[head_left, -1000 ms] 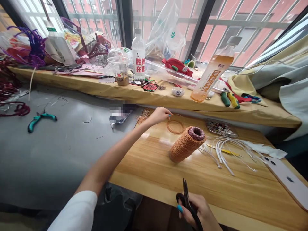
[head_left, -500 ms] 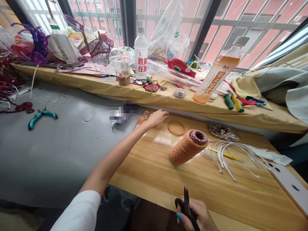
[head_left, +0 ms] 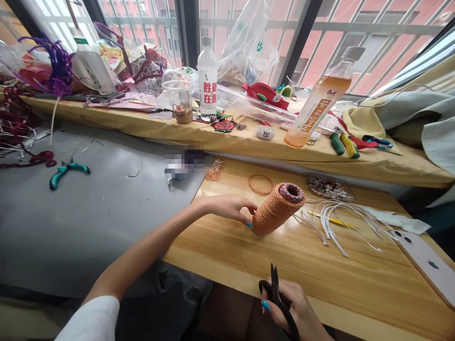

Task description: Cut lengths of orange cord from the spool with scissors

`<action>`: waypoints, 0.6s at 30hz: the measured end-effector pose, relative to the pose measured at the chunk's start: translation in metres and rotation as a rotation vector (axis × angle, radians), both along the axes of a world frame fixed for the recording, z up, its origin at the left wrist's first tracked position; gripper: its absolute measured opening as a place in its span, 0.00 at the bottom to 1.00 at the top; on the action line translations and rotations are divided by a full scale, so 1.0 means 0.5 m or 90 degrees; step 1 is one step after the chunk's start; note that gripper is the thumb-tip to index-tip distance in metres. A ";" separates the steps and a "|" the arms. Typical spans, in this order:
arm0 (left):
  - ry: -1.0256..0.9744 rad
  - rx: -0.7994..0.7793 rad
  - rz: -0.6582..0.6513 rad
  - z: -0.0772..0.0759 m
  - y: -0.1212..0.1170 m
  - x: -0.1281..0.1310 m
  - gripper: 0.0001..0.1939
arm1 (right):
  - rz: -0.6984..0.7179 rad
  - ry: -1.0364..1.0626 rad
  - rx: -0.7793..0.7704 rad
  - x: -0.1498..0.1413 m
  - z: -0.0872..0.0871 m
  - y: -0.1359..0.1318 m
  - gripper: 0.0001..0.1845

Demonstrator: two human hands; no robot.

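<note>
A spool of orange cord (head_left: 275,210) with a checkered core stands on the wooden board. My left hand (head_left: 232,207) is at its left side, fingers apart, with the fingertips close to the cord; I cannot tell whether they touch it. Black-handled scissors (head_left: 276,291) are in my right hand (head_left: 293,303), below the board's front edge, with their blades pointing up. Behind the spool lies a loose coil of orange cord (head_left: 260,184). A small heap of orange cord scraps (head_left: 214,169) sits at the board's back left.
White cords (head_left: 334,220), yellow tweezers (head_left: 332,219) and a phone (head_left: 428,265) lie to the right on the wooden board (head_left: 220,251). A bead box (head_left: 329,187) is behind them. Teal pliers (head_left: 69,171) rest on the grey mat. Bottles (head_left: 320,102) and craft clutter line the sill.
My left hand has come from the cord scraps at the back, toward me and right, to the spool's side. My right hand still holds the scissors in nearly the same place.
</note>
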State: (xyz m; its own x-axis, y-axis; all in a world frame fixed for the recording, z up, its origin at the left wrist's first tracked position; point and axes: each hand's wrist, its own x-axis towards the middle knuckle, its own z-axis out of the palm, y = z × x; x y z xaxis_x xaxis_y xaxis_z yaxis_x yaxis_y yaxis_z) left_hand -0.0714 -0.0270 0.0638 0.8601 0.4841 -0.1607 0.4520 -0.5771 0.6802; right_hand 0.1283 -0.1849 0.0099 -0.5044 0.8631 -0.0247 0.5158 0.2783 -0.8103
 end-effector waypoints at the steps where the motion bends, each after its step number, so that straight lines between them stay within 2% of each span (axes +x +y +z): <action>1: 0.006 0.014 0.000 -0.002 0.000 0.005 0.22 | -0.002 0.000 -0.004 0.000 -0.001 -0.001 0.14; 8: 0.059 0.074 0.005 -0.015 0.013 0.032 0.15 | -0.004 -0.010 0.028 -0.005 0.011 -0.006 0.09; 11: 0.076 0.089 0.026 -0.013 0.010 0.042 0.14 | -0.027 -0.009 0.125 0.007 0.036 0.002 0.05; 14: 0.084 0.080 0.036 -0.010 0.014 0.046 0.17 | -0.136 0.031 0.268 0.032 0.076 0.028 0.14; 16: 0.082 0.030 0.013 -0.011 0.020 0.046 0.21 | -0.222 0.104 0.326 0.045 0.112 0.056 0.13; 18: 0.084 -0.034 0.007 -0.014 0.027 0.047 0.20 | -0.279 0.162 0.357 0.044 0.150 0.089 0.18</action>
State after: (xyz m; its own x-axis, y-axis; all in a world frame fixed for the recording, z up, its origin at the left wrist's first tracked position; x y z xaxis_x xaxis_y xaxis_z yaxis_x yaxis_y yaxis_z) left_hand -0.0481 -0.0136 0.0566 0.8242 0.4817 -0.2979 0.5460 -0.5358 0.6441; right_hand 0.1505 -0.1404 0.0847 -0.0432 0.8349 0.5487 0.4895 0.4965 -0.7169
